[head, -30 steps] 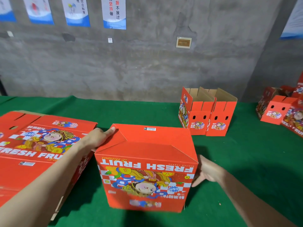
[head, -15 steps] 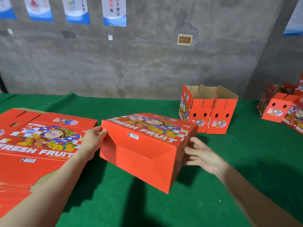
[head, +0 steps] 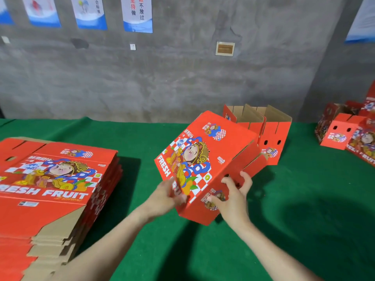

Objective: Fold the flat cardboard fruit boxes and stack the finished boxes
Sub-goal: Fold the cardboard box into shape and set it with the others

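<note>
right hand point(head: 233, 197) grips tilted box point(head: 194, 159) at its right edge; left hand point(head: 165, 196) at lower-left edge, grip blurred. green table point(head: 304, 240) spans lower right.

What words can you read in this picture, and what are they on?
"FRESH FRUIT": top sheet of the flat box stack, first letter cut off.
"FRESH": folded box, the rest behind the left hand.
"坚持做", "不放过": wall poster.
"FRUI": box at the right edge, cut off.
Unreadable: small script, Chinese lettering and logos on the boxes; other posters; wall plaque.
</note>
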Motion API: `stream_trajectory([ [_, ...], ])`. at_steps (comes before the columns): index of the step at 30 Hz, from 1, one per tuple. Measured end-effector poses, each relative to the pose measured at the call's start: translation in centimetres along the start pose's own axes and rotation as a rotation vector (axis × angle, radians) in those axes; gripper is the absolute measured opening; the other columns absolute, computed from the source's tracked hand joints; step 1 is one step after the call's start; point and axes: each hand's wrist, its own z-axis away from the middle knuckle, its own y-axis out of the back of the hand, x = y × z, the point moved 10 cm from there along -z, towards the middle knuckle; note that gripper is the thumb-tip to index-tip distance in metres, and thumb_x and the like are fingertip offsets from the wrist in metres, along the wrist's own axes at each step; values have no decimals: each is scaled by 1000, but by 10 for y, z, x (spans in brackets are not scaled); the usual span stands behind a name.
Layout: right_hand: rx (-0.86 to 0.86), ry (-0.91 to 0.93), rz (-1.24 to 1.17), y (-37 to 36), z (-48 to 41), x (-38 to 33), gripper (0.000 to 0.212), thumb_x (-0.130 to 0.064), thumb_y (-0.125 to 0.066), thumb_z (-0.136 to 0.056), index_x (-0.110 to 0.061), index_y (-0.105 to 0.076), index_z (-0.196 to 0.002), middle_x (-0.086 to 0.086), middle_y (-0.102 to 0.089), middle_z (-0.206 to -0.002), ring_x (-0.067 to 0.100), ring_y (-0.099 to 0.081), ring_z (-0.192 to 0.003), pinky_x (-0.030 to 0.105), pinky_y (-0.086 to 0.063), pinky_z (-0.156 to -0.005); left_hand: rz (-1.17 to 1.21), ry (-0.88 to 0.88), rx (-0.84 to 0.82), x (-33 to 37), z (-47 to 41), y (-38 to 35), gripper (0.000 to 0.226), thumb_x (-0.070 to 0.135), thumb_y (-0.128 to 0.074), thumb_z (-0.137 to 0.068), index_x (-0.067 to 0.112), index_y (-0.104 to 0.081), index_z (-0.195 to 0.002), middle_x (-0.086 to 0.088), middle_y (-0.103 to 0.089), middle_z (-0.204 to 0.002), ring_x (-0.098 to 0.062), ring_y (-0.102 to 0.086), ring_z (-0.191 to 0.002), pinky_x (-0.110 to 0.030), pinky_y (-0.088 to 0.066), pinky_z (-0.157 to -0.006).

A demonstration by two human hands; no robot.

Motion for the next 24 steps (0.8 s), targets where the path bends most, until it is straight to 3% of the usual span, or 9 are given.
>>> stream_trajectory([
  [1,-5,20,55,-6,6,1,47,-13,-86,-66,-26,-58,-101,-5,-2,-148,13,-48,-97,30,-46,-96,-188,-27,-23,2,-1,-11,69,27,-69,-86,12,-35,-144,-6,-32,-149,-17,-29,-140,-29,-21,-116],
  [3,-72,56,162,-24,22,5,45,-10,-81,-71,-25,-60,-108,-4,3,-152,23,-56,-105,32,-46,-97,-404,-116,-30,11,-3,-29,81,23,-64,-89,8,-13,-151,-14,-6,-157,-19,-2,-147,-17,-9,-113],
  [6,-196,148,264,-52,50,9,41,-12,-69,-82,-25,-60,-120,-10,15,-150,29,-47,-126,34,-42,-103,-365,-94,-9,10,-6,-43,98,33,-66,-88,4,4,-150,-15,-1,-159,-20,-3,-147,-18,-7,-113],
  [11,-372,299,300,-74,96,14,55,-11,-53,-90,-33,-45,-140,-9,29,-150,32,-41,-133,38,-42,-106,-315,-27,81,-11,-4,-29,127,44,-76,-76,11,24,-147,-14,-11,-157,-25,-20,-144,-33,-26,-114],
  [13,-406,328,300,-72,109,20,61,-7,-56,-86,-34,-45,-140,-7,20,-154,36,-46,-130,40,-45,-102,-301,-73,61,-18,0,-26,127,38,-77,-76,19,26,-146,-10,-18,-156,-23,-26,-140,-33,-30,-112],
  [16,-350,305,376,-62,114,23,82,0,-81,-56,-36,-60,-126,12,-27,-147,36,-61,-110,42,-57,-79,-222,-98,43,-31,3,-17,119,29,-76,-79,33,22,-145,-2,-42,-144,-22,-45,-127,-41,-41,-105],
  [19,-354,291,468,-71,110,21,89,-5,-85,-46,-40,-61,-124,23,-43,-137,32,-65,-96,37,-59,-70,-184,-119,39,-37,2,-14,116,32,-77,-78,33,14,-149,3,-41,-143,-19,-46,-126,-43,-44,-102],
  [22,-456,201,500,-91,104,21,81,-16,-64,-80,-54,-27,-141,28,-14,-151,40,-46,-124,41,-49,-95,-179,-121,30,-40,-2,-20,115,33,-75,-79,29,15,-150,1,-39,-144,-16,-42,-129,-39,-43,-104],
  [24,-530,125,509,-104,103,30,79,-20,-46,-91,-63,1,-138,18,9,-154,34,-29,-137,38,-38,-106,-132,-133,17,-41,-5,-23,110,27,-74,-81,32,13,-149,15,-42,-141,-2,-47,-125,-25,-46,-100],
])
